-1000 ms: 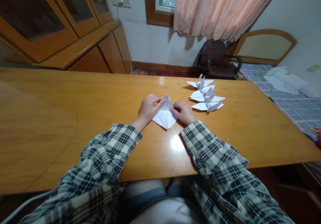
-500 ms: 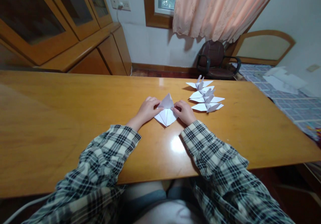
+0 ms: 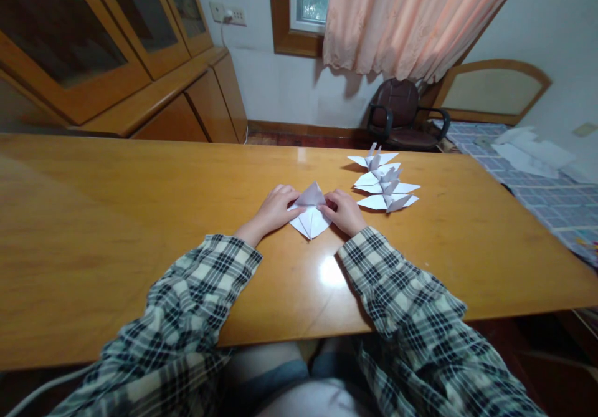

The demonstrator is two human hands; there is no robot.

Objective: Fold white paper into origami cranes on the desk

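A white, partly folded sheet of paper (image 3: 309,220) lies on the wooden table (image 3: 140,217), its near corner pointing toward me and its far flap bent over. My left hand (image 3: 273,210) pinches the paper's left edge with curled fingers. My right hand (image 3: 344,212) pinches the right edge the same way. Both hands rest on the tabletop, one at each side of the paper.
Three finished white paper cranes (image 3: 384,182) sit in a row just right of my right hand. Beyond the table stand a dark office chair (image 3: 399,118), wooden cabinets (image 3: 116,43) at the left, and a bed (image 3: 546,186) with loose papers at the right.
The paper's upper flap has been folded down toward me, so its raised tip sits lower and flatter. Both hands stayed at the paper's sides.
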